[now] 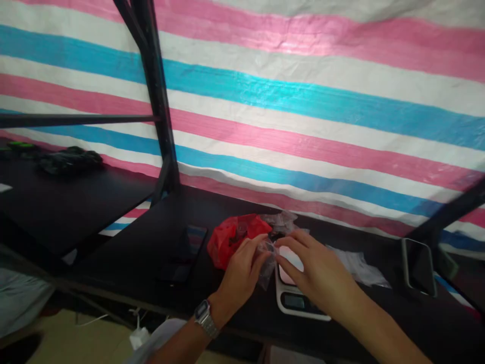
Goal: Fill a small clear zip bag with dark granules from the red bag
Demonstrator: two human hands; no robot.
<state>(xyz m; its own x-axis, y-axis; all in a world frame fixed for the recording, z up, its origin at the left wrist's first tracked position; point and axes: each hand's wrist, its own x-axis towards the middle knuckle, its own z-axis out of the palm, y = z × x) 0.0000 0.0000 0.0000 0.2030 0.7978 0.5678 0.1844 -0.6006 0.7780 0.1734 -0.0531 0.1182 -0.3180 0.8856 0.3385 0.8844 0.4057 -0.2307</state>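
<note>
Between both hands is a small clear plastic bag point(266, 273), its upper edge pinched by the fingers. My left hand point(242, 268), with a metal watch point(205, 318) on the wrist, closes on the bag's left side. My right hand point(312, 263) grips the other side, above a white digital scale point(284, 303) that it partly covers. Just behind my left hand lies an open red plastic bag point(223, 242) with dark small contents that I cannot make out. More clear plastic bags point(284, 220) lie behind the hands.
Flat clear bags point(359, 265) lie right of the scale. A phone point(419, 265) leans near the right-hand post, and a dark phone-like slab point(182, 255) lies at left. Black shelf posts point(161, 101) rise before a striped plastic sheet point(303, 121). Dark bundled items point(70, 161) sit on the left shelf.
</note>
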